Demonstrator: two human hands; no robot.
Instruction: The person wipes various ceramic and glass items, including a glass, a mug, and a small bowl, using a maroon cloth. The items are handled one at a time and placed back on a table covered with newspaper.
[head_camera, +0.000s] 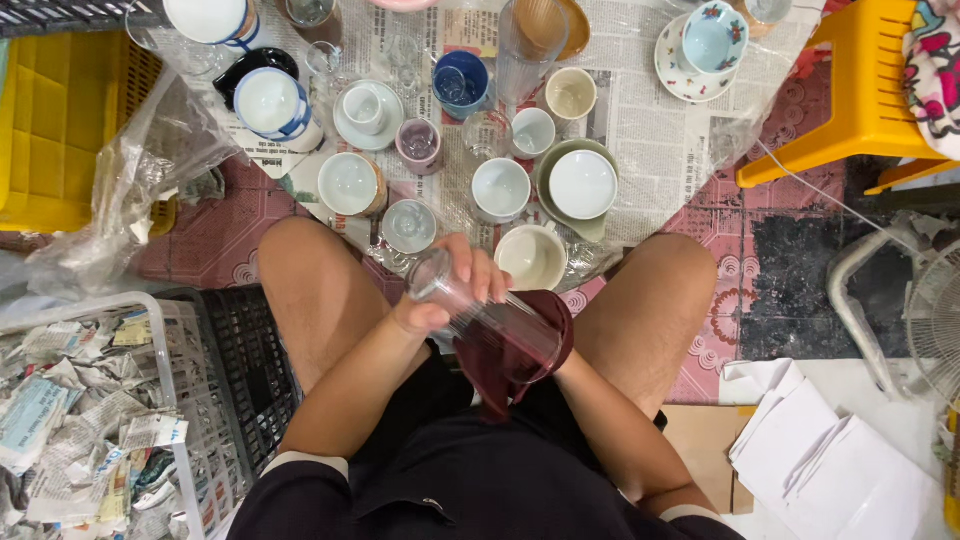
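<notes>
- A floor covered by a pink patterned mat (720, 300), with sheets of newspaper (650, 120) spread beyond the hands; the person sits with bare knees either side of the work.
- The left hand (455, 290) is closed round the upper part of a clear drinking glass (480, 315), fingers wrapped over its side near the rim.
- The right hand is hidden under a dark red cloth (520, 350) that cups the glass's base; it appears to grip through the cloth, though how tightly cannot be told.
- The glass lies tilted over the lap, between the knees, and looks empty.
- Risk, as I judge it: the glass could slip from the cloth and strike the cream bowl (530, 257) just ahead of the hands, or a knee could knock the crowded crockery.
- On the newspaper: white cups, a blue mug (460, 82), a white bowl in a green dish (583, 185), all seemingly empty.
- Left of the hands, a white crate (165, 350) holds crumpled newspaper; a yellow stool (860, 90) stands off to the right.
</notes>
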